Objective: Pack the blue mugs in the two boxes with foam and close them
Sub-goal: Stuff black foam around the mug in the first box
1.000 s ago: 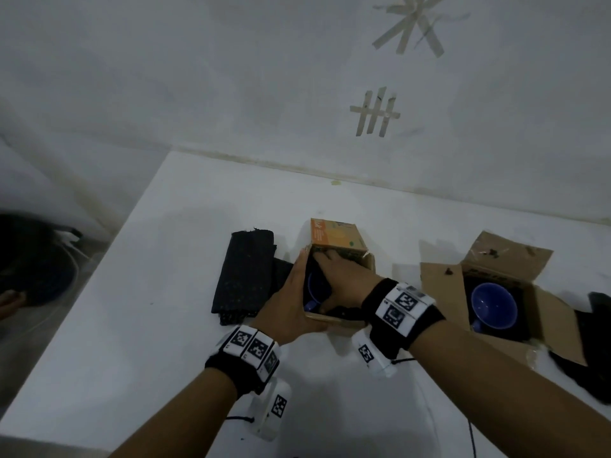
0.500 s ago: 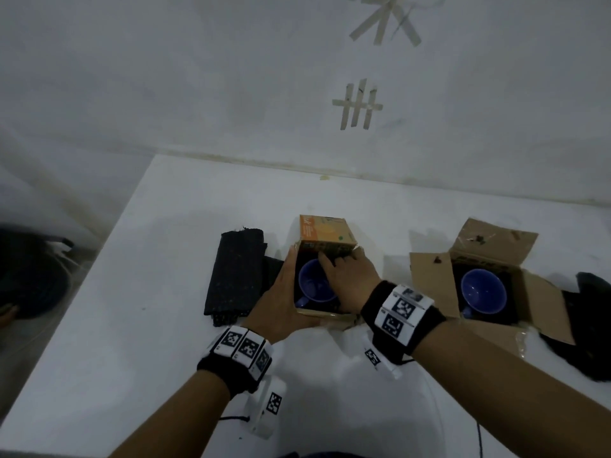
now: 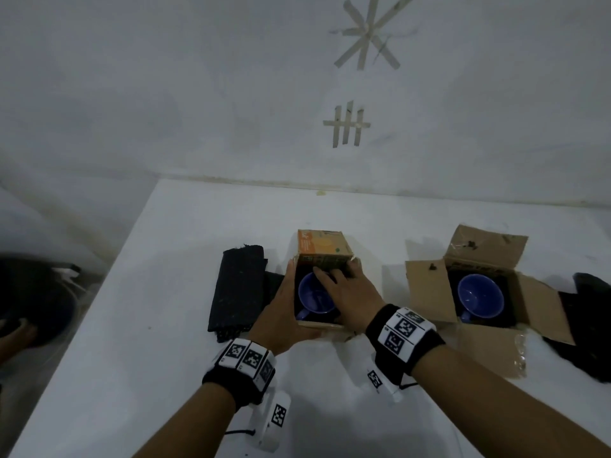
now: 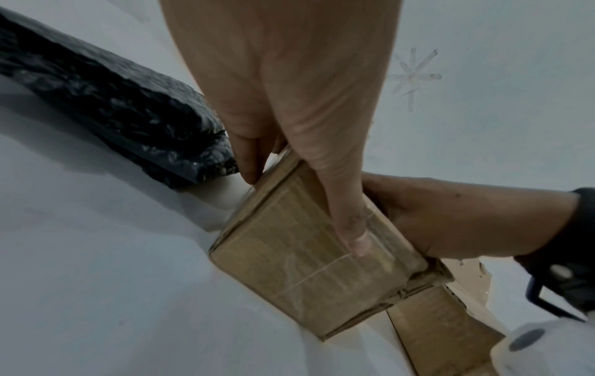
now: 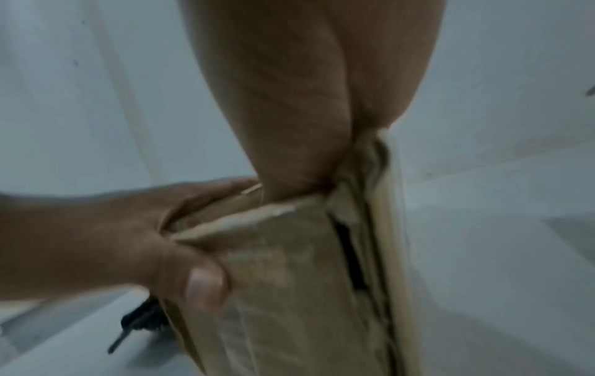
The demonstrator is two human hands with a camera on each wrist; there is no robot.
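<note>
A small cardboard box [image 3: 325, 251] stands mid-table, its far flap upright, with a blue mug [image 3: 314, 294] showing in black foam inside. My left hand [image 3: 284, 312] grips the box's near left corner, with the fingers down the left side and the thumb [image 4: 357, 236] on the near face [image 4: 306, 267]. My right hand [image 3: 352, 292] lies flat over the right part of the opening, fingers stretched toward the far flap. A second box [image 3: 426, 292] stands open to the right with another blue mug [image 3: 481, 299] in dark foam.
A black foam slab [image 3: 238, 292] lies just left of the held box, touching my left fingers' side. More black foam [image 3: 591, 325] sits at the table's right edge. The white table [image 3: 165, 342] ends at a drop on the left; a wall stands behind.
My right hand has lifted off the mug inside the box and slid to the right side of the opening, so the mug shows. The left hand keeps its hold.
</note>
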